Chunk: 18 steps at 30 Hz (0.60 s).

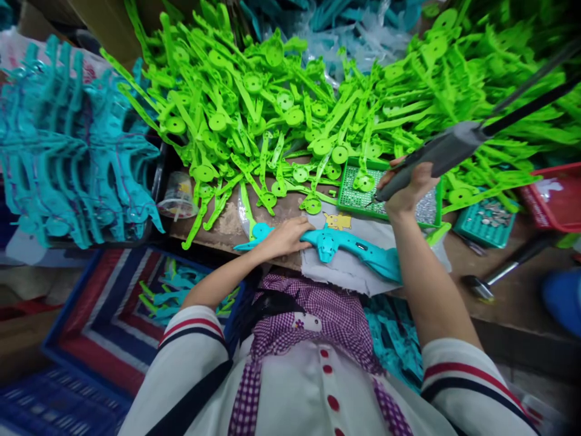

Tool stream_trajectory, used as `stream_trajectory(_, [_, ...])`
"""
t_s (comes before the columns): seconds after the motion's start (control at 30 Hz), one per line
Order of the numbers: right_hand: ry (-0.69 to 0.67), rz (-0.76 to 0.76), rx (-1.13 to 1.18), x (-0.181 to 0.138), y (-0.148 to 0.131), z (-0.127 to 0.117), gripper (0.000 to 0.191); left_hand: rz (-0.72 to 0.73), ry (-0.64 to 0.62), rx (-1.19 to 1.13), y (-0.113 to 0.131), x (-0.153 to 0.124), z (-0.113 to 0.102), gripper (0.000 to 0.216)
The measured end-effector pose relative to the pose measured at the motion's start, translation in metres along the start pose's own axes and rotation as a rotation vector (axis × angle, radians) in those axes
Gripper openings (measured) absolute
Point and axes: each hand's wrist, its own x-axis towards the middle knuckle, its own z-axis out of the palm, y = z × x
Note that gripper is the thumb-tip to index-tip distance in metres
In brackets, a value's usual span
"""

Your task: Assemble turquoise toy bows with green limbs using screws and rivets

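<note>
My left hand (284,237) lies on a turquoise plastic toy part (351,246) that rests on a grey cloth (345,275) at the table's near edge; the fingers curl over its left end. My right hand (406,184) is closed round a grey electric screwdriver (436,156), whose tip points down into a green tray (358,197) of small screws. A small yellow plastic piece (338,221) lies just beyond the turquoise part.
A big heap of bright green plastic parts (290,103) covers the far table. Turquoise parts (72,151) are stacked at left. A clear cup (178,197), a second teal tray (483,221), a red basket (556,200) and a hammer (494,275) stand around.
</note>
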Motion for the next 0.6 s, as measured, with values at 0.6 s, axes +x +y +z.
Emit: stream_trajectory(0.6, [-0.049,-0.009,0.209,-0.037,-0.080,-0.002,0.067,-0.033,-0.017,-0.031,0.003,0.006,-0.002,0.046])
